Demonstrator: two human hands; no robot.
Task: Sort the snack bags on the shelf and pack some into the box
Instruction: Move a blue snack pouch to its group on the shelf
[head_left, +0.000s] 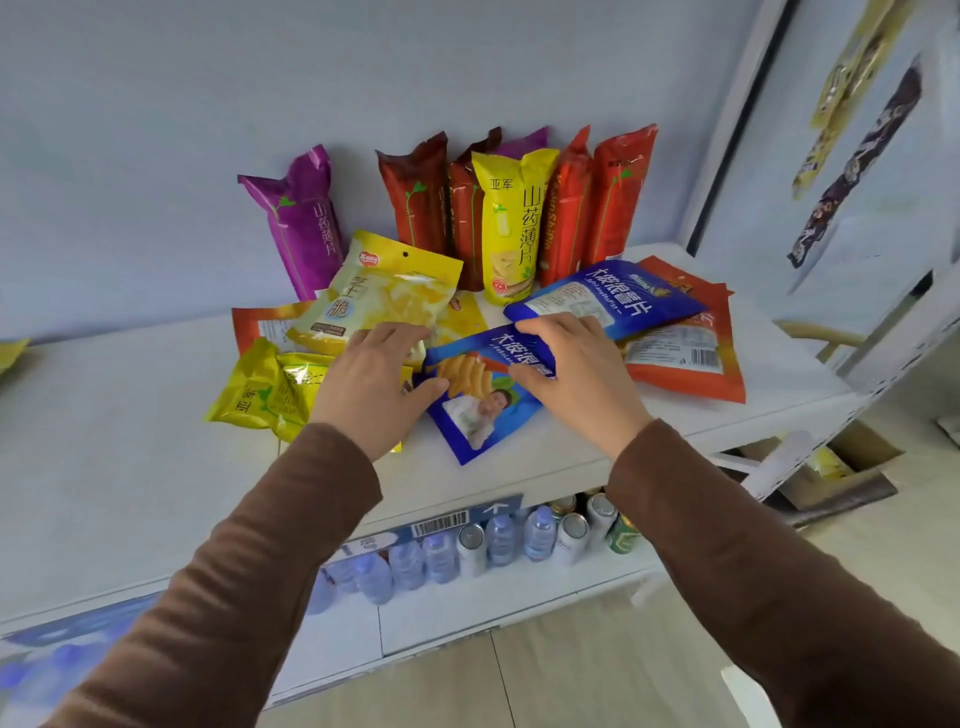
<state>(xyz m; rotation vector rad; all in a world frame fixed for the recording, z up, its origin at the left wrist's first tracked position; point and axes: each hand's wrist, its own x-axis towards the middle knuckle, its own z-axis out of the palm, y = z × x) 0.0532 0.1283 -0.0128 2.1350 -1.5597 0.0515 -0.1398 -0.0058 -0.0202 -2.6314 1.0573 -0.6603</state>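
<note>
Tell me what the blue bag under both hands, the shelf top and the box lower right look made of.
Blue bag: glossy printed plastic film, likely laminated; it shows sheen and crinkles. Shelf: smooth white board, probably painted metal or laminate; cannot tell which. Box: brown corrugated cardboard, matte, with open flaps.

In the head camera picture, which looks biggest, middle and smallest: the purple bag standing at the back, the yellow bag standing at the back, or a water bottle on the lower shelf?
1. Purple bag and yellow bag: they look about alike, so no ranking between them.
2. Water bottle: plainly smallest, though only its top shows.
</note>
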